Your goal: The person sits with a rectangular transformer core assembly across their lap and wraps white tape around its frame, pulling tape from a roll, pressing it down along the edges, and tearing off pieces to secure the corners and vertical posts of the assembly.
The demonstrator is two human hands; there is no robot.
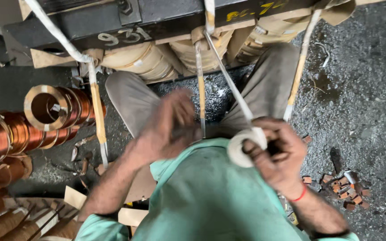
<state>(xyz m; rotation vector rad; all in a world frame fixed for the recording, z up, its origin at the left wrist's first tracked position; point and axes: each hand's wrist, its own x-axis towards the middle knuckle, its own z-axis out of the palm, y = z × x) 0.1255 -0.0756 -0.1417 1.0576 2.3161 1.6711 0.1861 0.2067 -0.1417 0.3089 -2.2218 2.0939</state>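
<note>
The person's right hand [279,154] is gripping a roll of white cotton tape [245,146], fingers [258,151] curled around it at centre right of the frame. A taut strip [228,80] is running from the roll up to the paper-wrapped coils [202,56] at top centre. Keeping that tension even looks like the key here. The left hand [168,127] is blurring just left of the roll; its fingers I cannot tell. Copper windings [45,111] are lying at left.

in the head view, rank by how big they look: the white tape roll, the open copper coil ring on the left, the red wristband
1. Copper coil ring, largest.
2. White tape roll in the right hand; it sits nearer the camera, so the gap is unsure.
3. Red wristband, clearly smallest.
</note>
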